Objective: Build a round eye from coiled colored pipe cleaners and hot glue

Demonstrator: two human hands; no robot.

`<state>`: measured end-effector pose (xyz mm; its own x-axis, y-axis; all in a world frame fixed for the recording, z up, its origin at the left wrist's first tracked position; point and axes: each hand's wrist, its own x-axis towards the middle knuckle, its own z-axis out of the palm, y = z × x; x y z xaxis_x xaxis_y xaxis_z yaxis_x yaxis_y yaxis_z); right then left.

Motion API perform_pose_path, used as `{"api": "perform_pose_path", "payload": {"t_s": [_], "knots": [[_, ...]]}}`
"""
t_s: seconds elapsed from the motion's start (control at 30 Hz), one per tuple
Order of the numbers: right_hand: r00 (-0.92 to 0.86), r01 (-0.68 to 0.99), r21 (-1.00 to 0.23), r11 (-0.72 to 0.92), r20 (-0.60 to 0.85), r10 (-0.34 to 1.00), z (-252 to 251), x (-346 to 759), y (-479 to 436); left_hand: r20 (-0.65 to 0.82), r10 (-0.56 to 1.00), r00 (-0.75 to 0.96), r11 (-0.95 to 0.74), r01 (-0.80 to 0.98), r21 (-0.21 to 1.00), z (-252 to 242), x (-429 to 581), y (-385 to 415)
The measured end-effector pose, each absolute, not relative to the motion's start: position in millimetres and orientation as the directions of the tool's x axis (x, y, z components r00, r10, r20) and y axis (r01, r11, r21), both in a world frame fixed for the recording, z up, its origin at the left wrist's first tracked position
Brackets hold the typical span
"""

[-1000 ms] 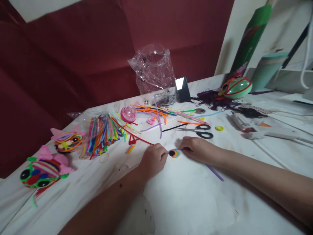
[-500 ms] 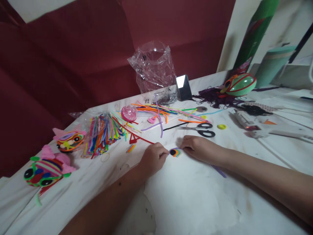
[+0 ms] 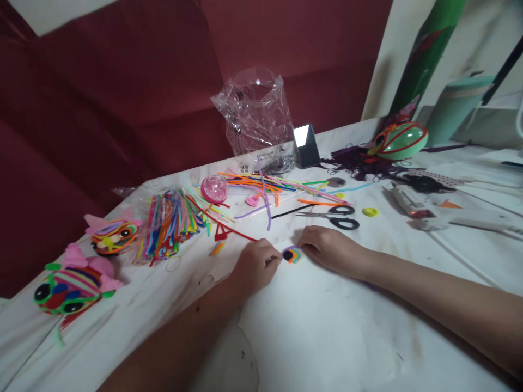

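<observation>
Between my hands is a small rainbow-striped pipe-cleaner piece (image 3: 295,256) with a black round centre, close to the white tabletop. A purple pipe cleaner (image 3: 296,247) curves along its upper edge. My left hand (image 3: 258,263) pinches at the piece's left side, where a short purple end shows at the fingertips. On the other side, my right hand (image 3: 321,243) is closed, its fingers pinching the purple strand; the fingertips are partly hidden. Black-handled scissors (image 3: 342,216) lie just beyond my right hand. A red pipe cleaner (image 3: 241,234) runs up to behind my left hand.
Bundled pipe cleaners (image 3: 174,226) lie left, beside two decorated fish-like figures, the nearer one (image 3: 77,286) with black eyes. Loose pipe cleaners (image 3: 253,182), a pink clear-domed ball (image 3: 214,189) and a plastic bag (image 3: 259,117) are behind. A glue gun (image 3: 449,220) and green balloon-like figure (image 3: 404,140) stand right.
Both hands stay almost in place around the rainbow piece. The purple tail seen below my right forearm is now nearly hidden. The view has shifted slightly.
</observation>
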<state>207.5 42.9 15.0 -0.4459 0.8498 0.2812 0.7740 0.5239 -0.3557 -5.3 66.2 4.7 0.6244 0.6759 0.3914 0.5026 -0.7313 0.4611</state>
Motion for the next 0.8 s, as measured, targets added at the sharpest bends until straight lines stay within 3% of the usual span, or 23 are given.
{"api": "perform_pose_path", "payload": {"t_s": [0.43, 0.8], "knots": [[-0.448, 0.790, -0.303, 0.533, 0.307, 0.839, 7.9, 206.8, 43.4, 0.402, 0.660, 0.635, -0.744, 0.477, 0.468, 4.8, -5.2, 66.0], [-0.456, 0.773, -0.340, 0.536, 0.288, 0.842, 9.1, 206.6, 41.0, 0.410, 0.654, 0.636, -0.751, 0.477, 0.457, 2.7, -5.6, 66.2]]}}
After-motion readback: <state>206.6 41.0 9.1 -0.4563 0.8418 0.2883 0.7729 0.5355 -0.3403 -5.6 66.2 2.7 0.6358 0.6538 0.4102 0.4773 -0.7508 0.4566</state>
